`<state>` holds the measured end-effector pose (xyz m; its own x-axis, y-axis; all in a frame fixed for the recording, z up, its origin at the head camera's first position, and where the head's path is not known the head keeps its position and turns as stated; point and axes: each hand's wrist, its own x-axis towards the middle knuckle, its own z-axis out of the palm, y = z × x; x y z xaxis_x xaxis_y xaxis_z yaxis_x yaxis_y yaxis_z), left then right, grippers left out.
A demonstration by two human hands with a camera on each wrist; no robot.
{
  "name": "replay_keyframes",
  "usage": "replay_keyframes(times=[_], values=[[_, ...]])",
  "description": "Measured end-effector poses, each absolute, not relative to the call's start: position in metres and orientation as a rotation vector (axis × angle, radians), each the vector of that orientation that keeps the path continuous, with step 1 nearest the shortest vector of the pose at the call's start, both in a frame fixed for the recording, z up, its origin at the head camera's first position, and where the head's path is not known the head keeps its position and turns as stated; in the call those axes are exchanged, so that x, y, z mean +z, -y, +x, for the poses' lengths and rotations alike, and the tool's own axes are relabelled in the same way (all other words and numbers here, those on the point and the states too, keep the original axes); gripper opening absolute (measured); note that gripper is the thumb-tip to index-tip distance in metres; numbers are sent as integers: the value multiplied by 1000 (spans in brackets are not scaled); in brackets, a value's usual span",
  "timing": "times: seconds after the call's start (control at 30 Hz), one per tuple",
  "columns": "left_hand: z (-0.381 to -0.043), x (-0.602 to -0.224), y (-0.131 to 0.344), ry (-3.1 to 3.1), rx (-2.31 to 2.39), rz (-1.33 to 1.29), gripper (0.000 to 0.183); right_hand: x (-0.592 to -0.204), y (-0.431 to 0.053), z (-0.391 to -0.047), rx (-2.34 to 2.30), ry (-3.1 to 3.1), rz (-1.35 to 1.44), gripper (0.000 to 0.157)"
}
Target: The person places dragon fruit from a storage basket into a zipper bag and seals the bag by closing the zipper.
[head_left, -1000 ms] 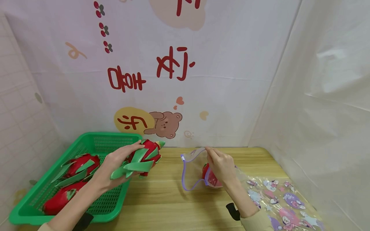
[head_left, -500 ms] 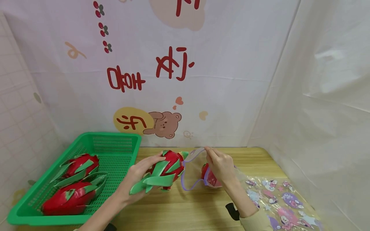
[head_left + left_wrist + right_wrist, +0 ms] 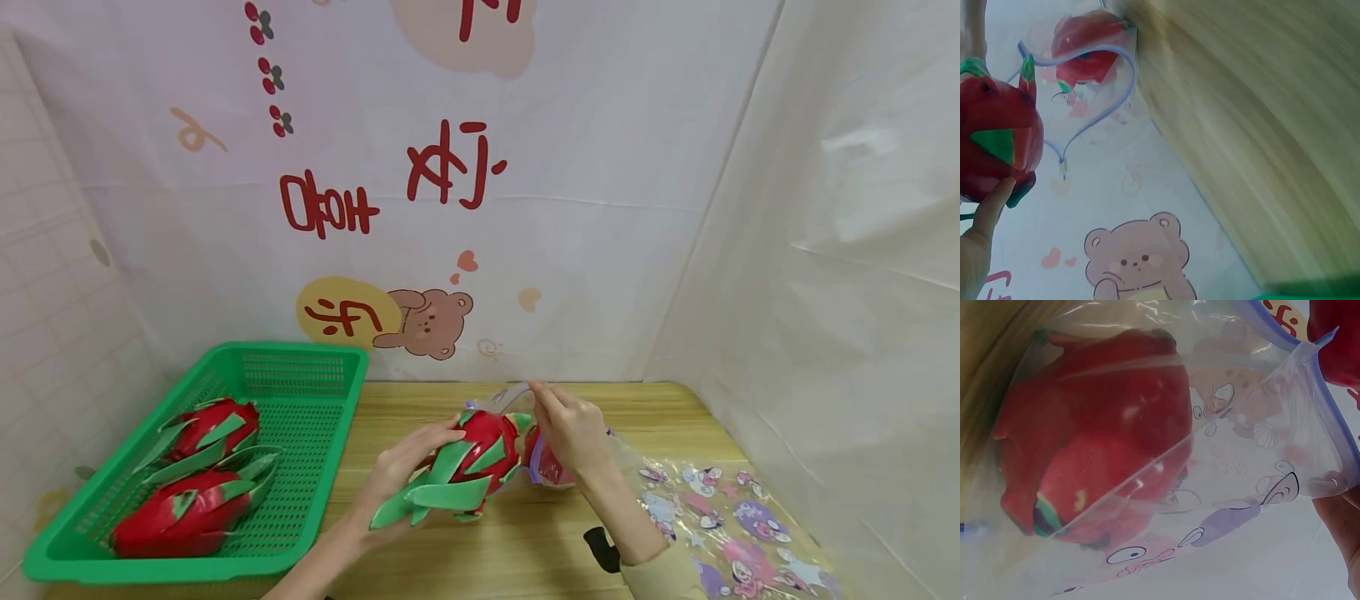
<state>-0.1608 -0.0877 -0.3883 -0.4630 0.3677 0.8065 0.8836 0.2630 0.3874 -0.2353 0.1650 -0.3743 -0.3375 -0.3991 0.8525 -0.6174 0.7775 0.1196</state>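
My left hand point(image 3: 412, 458) holds a red dragon fruit point(image 3: 487, 446) with green leaf scales, in front of the mouth of a clear zip bag point(image 3: 1229, 512). My right hand point(image 3: 573, 425) pinches the bag's upper edge and keeps the mouth raised. In the left wrist view the purple zip strip point(image 3: 1100, 115) curves wide apart, the held fruit just outside it. Another dragon fruit point(image 3: 1097, 425) lies inside the bag, largely visible through the film in the right wrist view. In the head view, the held fruit and right hand hide much of the bag.
On the left stands a green basket point(image 3: 341, 458) with two dragon fruits point(image 3: 183, 512) in it. Clear plastic printed with cartoon figures point(image 3: 738, 525) lies flat on the wooden table point(image 3: 420, 554) at right. A printed cloth point(image 3: 600, 167) hangs behind.
My left hand has carried the dragon fruit rightward from beside the basket to the bag's mouth. The right hand has stayed in place on the bag's edge.
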Motion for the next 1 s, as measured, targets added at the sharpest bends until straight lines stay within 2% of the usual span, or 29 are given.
replay_keyframes(times=[0.3,0.73,1.0], values=[[-170,-400,75,1950,-1202,-1133,58,-374,-166,-233,285,1975,766,25],[-182,-410,66,1953,-1223,-1044,49,-374,-168,-230,276,1927,818,25],[-191,-419,58,1825,-1320,-1017,55,-373,-165,-228,297,1913,845,23]])
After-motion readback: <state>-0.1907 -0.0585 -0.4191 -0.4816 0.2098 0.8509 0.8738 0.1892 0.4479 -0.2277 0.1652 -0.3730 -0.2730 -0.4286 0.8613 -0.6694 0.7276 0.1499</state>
